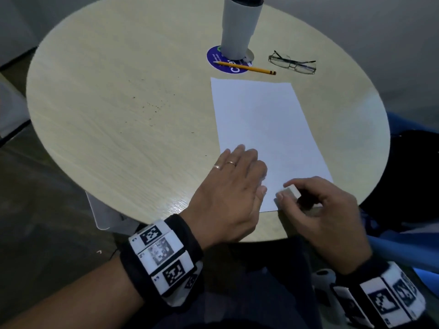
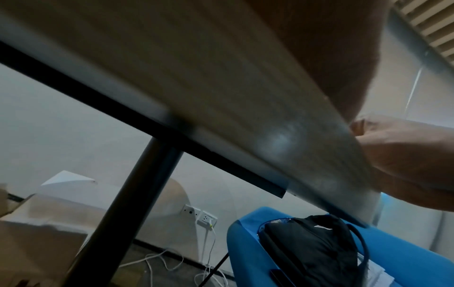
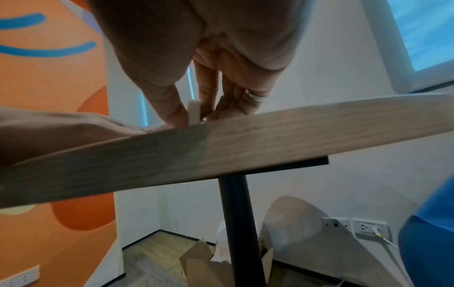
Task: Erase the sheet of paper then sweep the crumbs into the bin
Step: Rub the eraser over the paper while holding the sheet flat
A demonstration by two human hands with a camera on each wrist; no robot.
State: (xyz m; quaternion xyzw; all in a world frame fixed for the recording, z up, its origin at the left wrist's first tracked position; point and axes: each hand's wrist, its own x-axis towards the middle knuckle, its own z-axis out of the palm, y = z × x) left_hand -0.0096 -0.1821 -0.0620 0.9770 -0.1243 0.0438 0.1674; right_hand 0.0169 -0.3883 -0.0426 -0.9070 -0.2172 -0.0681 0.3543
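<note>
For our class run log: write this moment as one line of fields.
left hand: flat, pressing white paper sheet | right hand: pinching white block eraser at sheet's near edge | dark crumbs: on round wooden table

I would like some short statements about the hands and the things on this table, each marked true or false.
1. The right hand pinches a white eraser. True.
2. The left hand holds the pencil. False: it lies flat on the sheet of paper; the pencil lies beyond the sheet's far edge.
3. The eyeglasses lie on the sheet. False: they lie on the table, beyond it.
4. Dark crumbs lie on the table to the left of the sheet. True.
5. The tumbler stands on a blue round coaster. True.
</note>
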